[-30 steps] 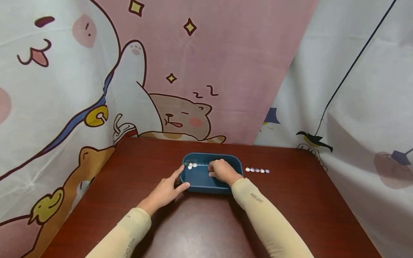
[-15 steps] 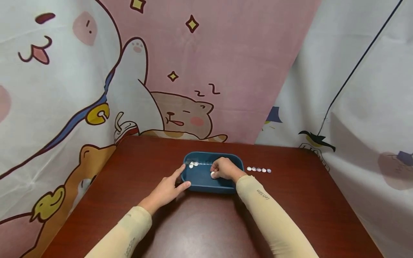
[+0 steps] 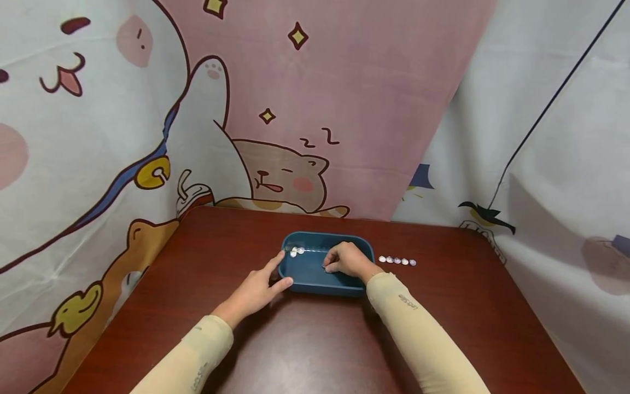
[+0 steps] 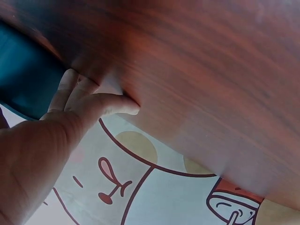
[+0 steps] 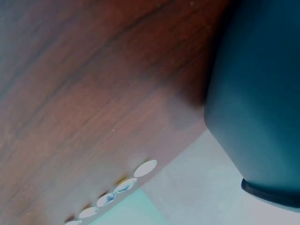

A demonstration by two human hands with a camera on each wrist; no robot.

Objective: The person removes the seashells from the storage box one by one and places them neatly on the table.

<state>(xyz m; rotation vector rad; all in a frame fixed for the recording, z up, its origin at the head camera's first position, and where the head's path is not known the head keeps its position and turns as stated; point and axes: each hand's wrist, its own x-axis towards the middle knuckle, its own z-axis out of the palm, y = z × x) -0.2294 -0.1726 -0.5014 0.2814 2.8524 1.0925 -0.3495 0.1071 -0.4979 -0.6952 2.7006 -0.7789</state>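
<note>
A blue rectangular plastic basin (image 3: pixel 322 288) stands on the table. My left hand (image 3: pixel 256 289) rests against its left end, fingers and thumb spread fairly straight along the rim; the left wrist view shows the hand (image 4: pixel 61 117) beside the basin wall. Inside the basin, my right hand (image 3: pixel 346 258) pinches a small whitish disc (image 3: pixel 324 267) between thumb and fingertips, just above or on the floor; most of it is hidden. Several similar discs (image 3: pixel 294 252) lie in the basin's far left corner. The right wrist view does not show the right hand.
Right of the basin, several small round discs (image 3: pixel 397 261) form a straight row on the dark red wooden table (image 3: pixel 305 345). Some look white, others bluish, in the right wrist view. A cartoon-printed cloth (image 3: pixel 374 109) hangs behind and at both sides.
My right hand stays low in the basin; the disc at its fingertips showed as a white face half a second ago and now shows only a sliver. The left hand keeps its place.
</note>
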